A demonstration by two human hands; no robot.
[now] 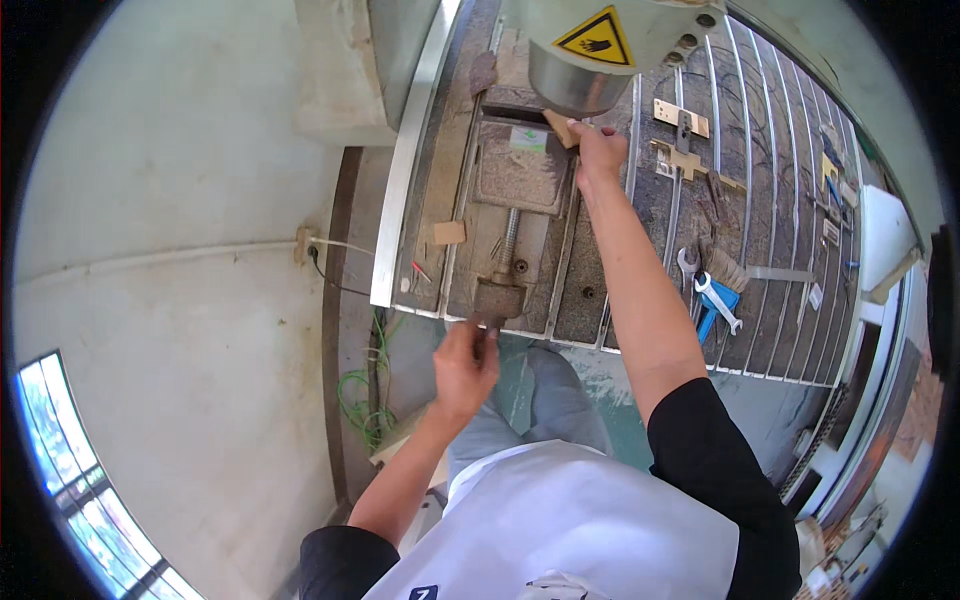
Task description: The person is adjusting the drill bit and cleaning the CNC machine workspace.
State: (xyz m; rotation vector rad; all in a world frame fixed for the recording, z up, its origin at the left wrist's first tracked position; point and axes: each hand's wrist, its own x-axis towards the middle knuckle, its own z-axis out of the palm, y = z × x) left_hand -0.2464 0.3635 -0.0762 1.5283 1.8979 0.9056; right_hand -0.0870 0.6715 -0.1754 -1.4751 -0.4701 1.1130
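Observation:
A machine vise (512,175) is fixed to the slotted machine bed, its screw running toward me. My left hand (467,370) is closed at the vise's near end, with the fingers round the screw end (490,318); the grip itself is partly hidden. At the far jaw, under the machine head, my right hand (602,155) pinches a tan flat piece (560,128). That piece is tilted over the jaw's right corner. A small green and white label (528,139) lies on top of the vise.
The machine head (580,75) with a yellow warning sign hangs just above my right hand. Left of the vise lies a tan square piece (449,232). Wrenches (718,303), a brush (722,268) and brass-coloured plates (682,117) rest on the slotted bed (770,200) at right.

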